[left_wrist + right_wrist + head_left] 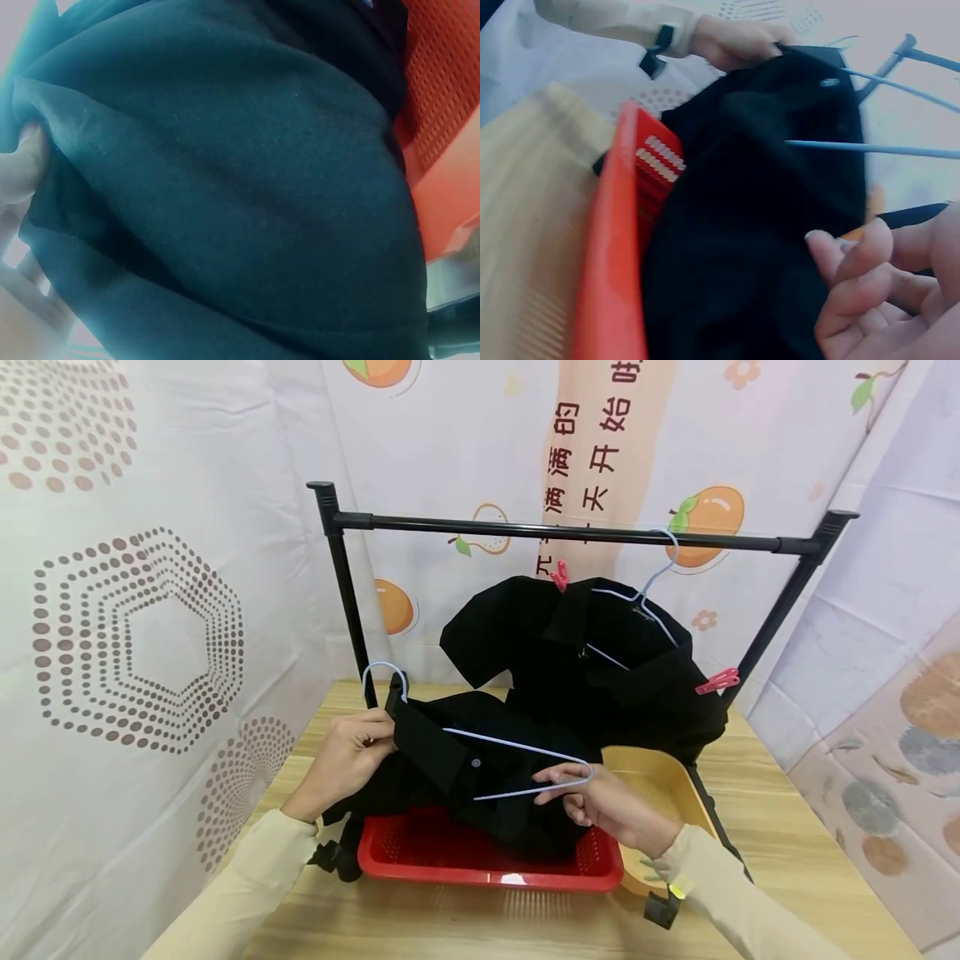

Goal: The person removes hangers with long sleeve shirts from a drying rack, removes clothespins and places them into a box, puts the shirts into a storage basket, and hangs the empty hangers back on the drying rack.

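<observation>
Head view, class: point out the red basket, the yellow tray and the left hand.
Red basket (pixel 450 874): head view, front rim.
Yellow tray (pixel 656 779): head view, bare inside.
Left hand (pixel 348 760): head view, middle of the hand.

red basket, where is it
In the head view, the red basket sits bottom centre, left of the yellow tray, partly hidden by the lower black garment.

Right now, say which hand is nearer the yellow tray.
Right. In the head view, the right hand overlaps the left side of the yellow tray; the left hand is farther off, across the red basket, gripping a black shirt.
</observation>
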`<state>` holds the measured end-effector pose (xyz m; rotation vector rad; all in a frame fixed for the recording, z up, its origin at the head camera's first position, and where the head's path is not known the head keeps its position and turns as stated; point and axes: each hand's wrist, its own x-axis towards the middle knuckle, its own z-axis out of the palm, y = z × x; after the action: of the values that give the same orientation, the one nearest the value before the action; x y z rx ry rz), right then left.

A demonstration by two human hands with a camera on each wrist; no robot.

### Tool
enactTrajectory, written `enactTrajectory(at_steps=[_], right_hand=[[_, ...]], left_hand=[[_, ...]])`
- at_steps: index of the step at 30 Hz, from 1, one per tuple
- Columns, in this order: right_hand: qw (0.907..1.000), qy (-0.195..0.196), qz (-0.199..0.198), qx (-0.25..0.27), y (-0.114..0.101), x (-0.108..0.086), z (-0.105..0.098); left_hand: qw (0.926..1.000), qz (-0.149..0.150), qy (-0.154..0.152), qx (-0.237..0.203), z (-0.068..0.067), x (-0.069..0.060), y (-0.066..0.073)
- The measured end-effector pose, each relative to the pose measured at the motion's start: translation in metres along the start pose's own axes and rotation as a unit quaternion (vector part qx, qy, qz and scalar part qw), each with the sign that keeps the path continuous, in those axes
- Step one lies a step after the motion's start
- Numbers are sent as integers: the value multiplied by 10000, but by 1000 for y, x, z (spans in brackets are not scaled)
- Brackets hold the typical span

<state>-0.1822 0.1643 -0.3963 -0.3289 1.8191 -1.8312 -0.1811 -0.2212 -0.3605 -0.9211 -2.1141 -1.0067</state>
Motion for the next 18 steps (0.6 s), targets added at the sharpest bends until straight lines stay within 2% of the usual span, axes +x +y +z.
enactTrajectory(at_steps=[3,7,9,11,12,13,14,16,18], right_hand=[[9998,115,-176,-40,-10,-7,-12],[9963,217,-808,-201,-23,-18,-22],[9910,262,-1225,-465,-29,-22,-25],[9812,375,-1611,-991,-34,-25,-25],[9723,462,-1802,-1416,-36,-27,-25],[9589,537,-2032,-1907,-38,-28,-24],[9411,632,-2260,-2434,-39,-28,-23],[8954,814,-2714,-3434,-41,-28,-20],[8472,969,-3149,-4168,-42,-26,-15]], left_hand=[[10000,-62,-40,35,1,-1,-1],[9997,-197,-87,135,2,-1,-2],[9995,-253,-101,173,3,-1,-2],[9994,-281,-110,192,5,-1,-3],[9993,-285,-115,195,5,-1,-3],[9994,-279,-111,196,6,-1,-3],[9994,-268,-109,201,7,-1,-3],[9994,-233,-103,220,9,0,-3],[9995,-175,-109,248,10,1,-2]])
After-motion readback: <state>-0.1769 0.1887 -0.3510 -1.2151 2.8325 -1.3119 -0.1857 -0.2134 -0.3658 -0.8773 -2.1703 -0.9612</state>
